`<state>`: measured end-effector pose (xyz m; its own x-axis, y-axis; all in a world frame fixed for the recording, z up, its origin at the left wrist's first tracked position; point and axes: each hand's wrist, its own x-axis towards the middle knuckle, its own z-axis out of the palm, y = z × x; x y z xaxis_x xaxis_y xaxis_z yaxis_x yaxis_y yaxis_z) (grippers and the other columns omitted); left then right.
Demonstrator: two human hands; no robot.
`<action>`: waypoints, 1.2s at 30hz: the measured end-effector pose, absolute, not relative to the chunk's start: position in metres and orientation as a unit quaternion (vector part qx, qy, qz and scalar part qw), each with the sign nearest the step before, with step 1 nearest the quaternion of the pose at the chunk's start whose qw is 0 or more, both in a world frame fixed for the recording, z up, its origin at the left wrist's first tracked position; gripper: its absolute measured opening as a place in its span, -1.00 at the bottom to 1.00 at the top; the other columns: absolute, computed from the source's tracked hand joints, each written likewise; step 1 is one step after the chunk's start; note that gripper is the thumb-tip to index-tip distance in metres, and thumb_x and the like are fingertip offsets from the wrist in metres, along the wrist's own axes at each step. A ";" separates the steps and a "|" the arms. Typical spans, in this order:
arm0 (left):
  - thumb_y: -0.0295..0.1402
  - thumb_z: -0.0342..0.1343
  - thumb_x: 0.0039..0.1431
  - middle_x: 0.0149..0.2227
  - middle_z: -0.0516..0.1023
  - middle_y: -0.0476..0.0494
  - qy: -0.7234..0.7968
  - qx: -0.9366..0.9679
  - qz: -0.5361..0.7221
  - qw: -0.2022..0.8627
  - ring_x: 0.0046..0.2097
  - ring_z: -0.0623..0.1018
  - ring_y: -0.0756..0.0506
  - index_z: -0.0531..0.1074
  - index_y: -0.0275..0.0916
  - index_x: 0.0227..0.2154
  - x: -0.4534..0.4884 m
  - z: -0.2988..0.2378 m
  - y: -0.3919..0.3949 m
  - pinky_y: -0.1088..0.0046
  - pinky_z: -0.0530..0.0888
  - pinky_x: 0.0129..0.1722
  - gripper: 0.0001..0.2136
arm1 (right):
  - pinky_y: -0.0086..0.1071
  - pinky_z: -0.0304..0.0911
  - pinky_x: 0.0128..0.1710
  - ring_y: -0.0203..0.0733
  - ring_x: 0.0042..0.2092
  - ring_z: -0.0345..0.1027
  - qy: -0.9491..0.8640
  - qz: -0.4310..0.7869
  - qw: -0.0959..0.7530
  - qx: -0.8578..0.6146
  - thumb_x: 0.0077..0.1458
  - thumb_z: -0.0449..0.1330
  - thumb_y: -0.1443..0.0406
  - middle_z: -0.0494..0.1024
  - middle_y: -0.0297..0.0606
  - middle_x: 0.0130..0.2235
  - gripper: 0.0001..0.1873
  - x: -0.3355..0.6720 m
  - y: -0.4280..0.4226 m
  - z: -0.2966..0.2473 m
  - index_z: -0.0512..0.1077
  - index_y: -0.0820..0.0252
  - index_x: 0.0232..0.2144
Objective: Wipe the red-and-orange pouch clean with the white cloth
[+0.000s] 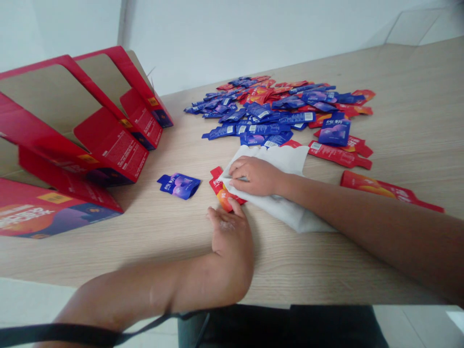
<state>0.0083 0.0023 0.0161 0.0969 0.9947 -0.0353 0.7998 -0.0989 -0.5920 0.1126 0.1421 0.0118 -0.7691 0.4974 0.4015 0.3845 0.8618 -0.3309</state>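
A red pouch (224, 195) with orange fruit print lies on the table, its right side covered by a white cloth (286, 212). My right hand (253, 176) rests on that cloth with bent fingers, gripping it and pressing it over the pouch. At the pouch's near edge my left hand (232, 229) holds it down with the fingertips; some of its fingers are hidden. Just to the left lies a single blue pouch (180, 186) with purple fruit print. Another red pouch (380, 188) is partly behind my right forearm.
A large pile of blue and red pouches (261, 111) spreads across the back of the table (409, 96). Several open red cartons (108, 150) stand on the left. A pale wall (253, 38) rises behind. A dark strap (72, 333) crosses the lower left.
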 end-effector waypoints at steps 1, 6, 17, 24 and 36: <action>-0.67 -0.25 0.13 -0.25 0.61 -0.47 -0.635 -0.710 0.216 0.215 -0.16 0.60 -0.16 0.24 -0.54 0.13 0.008 0.016 0.002 0.16 0.38 0.06 -0.51 | -0.22 0.19 -0.07 -0.14 -0.16 0.34 -0.934 0.117 0.246 -0.232 0.16 0.07 0.27 0.54 -0.12 -0.24 -0.72 0.113 0.142 0.012 0.53 0.28 -0.43; -0.68 -0.29 0.14 -0.23 0.60 -0.53 -0.637 -0.711 0.221 0.202 -0.13 0.60 -0.19 0.22 -0.57 0.13 0.008 0.016 0.002 0.14 0.38 0.06 -0.51 | -0.24 0.20 -0.06 -0.16 -0.16 0.35 -0.942 0.138 0.255 -0.166 0.14 0.09 0.30 0.54 -0.15 -0.23 -0.75 0.114 0.140 0.013 0.50 0.25 -0.49; -0.69 -0.29 0.12 -0.23 0.59 -0.54 -0.628 -0.705 0.230 0.237 -0.13 0.60 -0.19 0.24 -0.57 0.12 0.009 0.015 0.003 0.17 0.40 0.05 -0.50 | -0.24 0.19 -0.03 -0.16 -0.15 0.34 -0.935 0.121 0.255 -0.214 0.16 0.07 0.29 0.54 -0.13 -0.22 -0.73 0.113 0.140 0.011 0.53 0.28 -0.43; -0.68 -0.27 0.12 -0.24 0.60 -0.52 -0.631 -0.705 0.230 0.227 -0.12 0.60 -0.18 0.20 -0.57 0.14 0.009 0.014 0.003 0.16 0.39 0.06 -0.50 | -0.26 0.19 -0.11 -0.14 -0.15 0.33 -0.931 0.097 0.233 -0.266 0.17 0.06 0.27 0.55 -0.13 -0.24 -0.70 0.112 0.140 0.014 0.55 0.28 -0.42; -0.68 -0.27 0.12 -0.23 0.59 -0.53 -0.626 -0.706 0.238 0.229 -0.11 0.59 -0.20 0.25 -0.56 0.12 0.008 0.014 0.003 0.15 0.40 0.05 -0.51 | -0.28 0.19 -0.12 -0.13 -0.14 0.35 -0.925 0.091 0.234 -0.287 0.18 0.04 0.25 0.56 -0.12 -0.24 -0.69 0.113 0.141 0.013 0.54 0.29 -0.40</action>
<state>0.0083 0.0029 0.0139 0.1028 0.9935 -0.0489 0.7759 -0.1109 -0.6210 0.1130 0.1407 0.0127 -0.7260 0.5733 0.3798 0.4883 0.8186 -0.3022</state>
